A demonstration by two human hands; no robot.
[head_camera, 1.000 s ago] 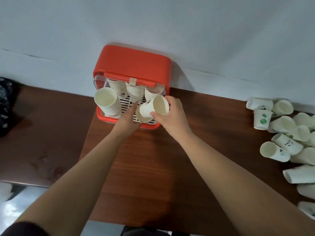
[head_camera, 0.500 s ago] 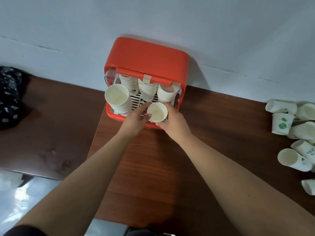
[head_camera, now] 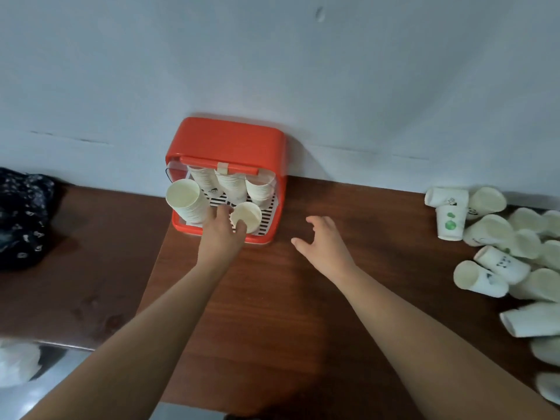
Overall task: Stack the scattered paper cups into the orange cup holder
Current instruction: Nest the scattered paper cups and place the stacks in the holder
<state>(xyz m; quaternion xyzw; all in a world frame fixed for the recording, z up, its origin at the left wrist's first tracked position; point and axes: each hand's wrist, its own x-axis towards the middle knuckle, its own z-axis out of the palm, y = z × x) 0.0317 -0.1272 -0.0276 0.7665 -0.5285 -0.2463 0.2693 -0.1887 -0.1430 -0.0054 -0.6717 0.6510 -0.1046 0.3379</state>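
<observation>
Against the pale wall, at the far edge of the brown wooden table (head_camera: 272,313): one orange cup holder (head_camera: 225,140).

- Holder: box-shaped with rounded corners. It has a solid orange top and base and a white slatted floor.
- Back row of the holder: three ribbed stacks of white paper cups (head_camera: 231,186), set side by side.
- Front left of the holder: a tall stack (head_camera: 185,198), tilted, with its cream mouth towards the camera.
- Front of the holder, right of the tall stack: a front cup (head_camera: 246,218), mouth up, on the slats.
- Left hand (head_camera: 221,234): at the holder's front edge. The thumb and forefinger are curled against the near-left side of the front cup and pinch it. The other fingers lie between that cup and the tall stack.
- Right hand (head_camera: 325,241): above the table just right of the holder. The fingers are spread and relaxed and grasp nothing.
- Well right of the holder: scattered cups (head_camera: 500,247) in a loose heap. They are white and most lie on their sides. One with green dots stands, and several carry small black prints.
- Well left of the holder: a dark patterned cloth (head_camera: 21,216).
</observation>
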